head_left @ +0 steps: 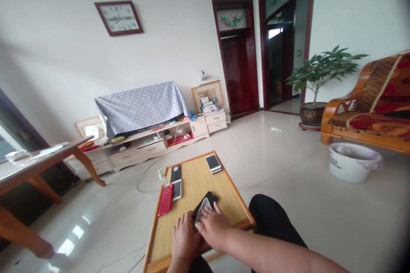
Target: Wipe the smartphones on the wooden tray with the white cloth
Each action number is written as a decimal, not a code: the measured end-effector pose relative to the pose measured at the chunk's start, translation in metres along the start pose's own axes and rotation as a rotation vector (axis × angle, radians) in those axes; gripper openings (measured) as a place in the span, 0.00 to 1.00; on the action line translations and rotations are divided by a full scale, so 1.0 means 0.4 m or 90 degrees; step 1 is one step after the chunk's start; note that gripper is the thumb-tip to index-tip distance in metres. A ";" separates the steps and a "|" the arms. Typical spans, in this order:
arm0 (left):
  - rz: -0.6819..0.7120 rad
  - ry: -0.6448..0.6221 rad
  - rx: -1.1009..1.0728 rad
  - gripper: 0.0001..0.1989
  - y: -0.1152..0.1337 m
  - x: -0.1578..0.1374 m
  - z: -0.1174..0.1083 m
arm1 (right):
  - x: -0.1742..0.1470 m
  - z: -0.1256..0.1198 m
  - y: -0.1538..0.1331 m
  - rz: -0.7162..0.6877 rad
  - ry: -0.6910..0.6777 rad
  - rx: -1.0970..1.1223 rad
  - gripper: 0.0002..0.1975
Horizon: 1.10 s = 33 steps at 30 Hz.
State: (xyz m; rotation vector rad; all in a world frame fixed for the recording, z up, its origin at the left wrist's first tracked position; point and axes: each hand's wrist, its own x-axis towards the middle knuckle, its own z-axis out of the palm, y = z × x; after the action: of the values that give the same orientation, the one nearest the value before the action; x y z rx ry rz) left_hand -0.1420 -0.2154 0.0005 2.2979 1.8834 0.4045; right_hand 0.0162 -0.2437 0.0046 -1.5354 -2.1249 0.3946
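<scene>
A black phone (211,197) lies tilted on the small wooden table, near its front edge. At the phone's lower left end is my left hand (185,236), its fingers closed against the phone's edge. My right hand (215,227) presses a crumpled pale grey cloth (203,207) onto the phone's screen. Part of the phone is hidden beneath the cloth and both hands. Along the table's left side lie a red phone (165,200), a white phone (177,190) partly under it, and a black phone-like device (176,172). A clear pump bottle (162,177) stands by them.
White phones (213,163) lie stacked at the table's (192,175) far right corner. A white bucket (349,168) with a liner stands on the floor to the right, before a wooden sofa (368,132). A low cabinet (141,155) runs along the wall; a larger table (73,147) is left.
</scene>
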 end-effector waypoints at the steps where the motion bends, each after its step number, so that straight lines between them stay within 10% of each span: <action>1: 0.003 0.002 -0.003 0.22 0.001 0.000 -0.001 | 0.007 -0.009 0.006 0.008 0.001 -0.002 0.29; 23: -0.004 -0.001 0.010 0.25 0.017 -0.010 -0.022 | 0.060 -0.056 0.059 0.107 0.026 -0.034 0.32; 33: 0.012 0.020 -0.022 0.22 -0.005 -0.005 0.004 | 0.012 -0.003 0.013 -0.004 -0.026 -0.011 0.30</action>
State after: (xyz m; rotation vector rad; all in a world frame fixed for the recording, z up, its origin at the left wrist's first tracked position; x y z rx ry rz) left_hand -0.1438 -0.2170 -0.0019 2.3020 1.8558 0.4745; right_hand 0.0201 -0.2377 0.0041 -1.5417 -2.1695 0.4096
